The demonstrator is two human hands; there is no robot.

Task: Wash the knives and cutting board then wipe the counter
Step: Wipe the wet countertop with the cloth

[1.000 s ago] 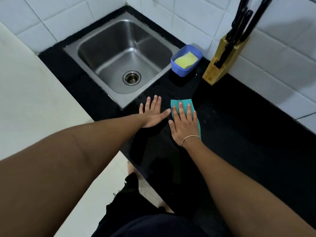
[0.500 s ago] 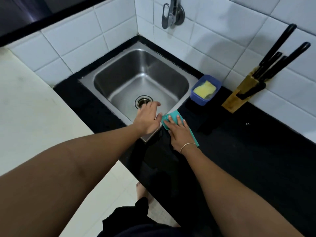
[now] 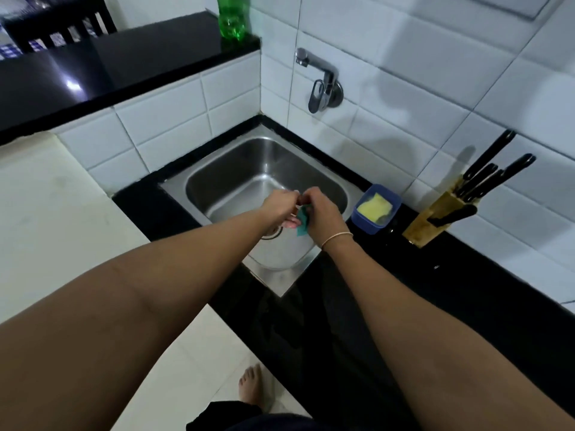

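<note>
Over the steel sink, my two hands meet. My right hand grips a bunched teal cloth, most of it hidden in the fist. My left hand is curled beside it, fingertips at the cloth; whether it holds the cloth I cannot tell. Several black-handled knives stand in a wooden knife block on the black counter at the right. No cutting board shows.
A blue tub with a yellow sponge sits between sink and knife block. A wall tap hangs above the sink. A green bottle stands on the raised black ledge behind. My bare foot is on the pale floor.
Both hands left the counter top and moved over the sink basin. The teal cloth went from flat under my right palm to bunched in that hand. The view tilted upward.
</note>
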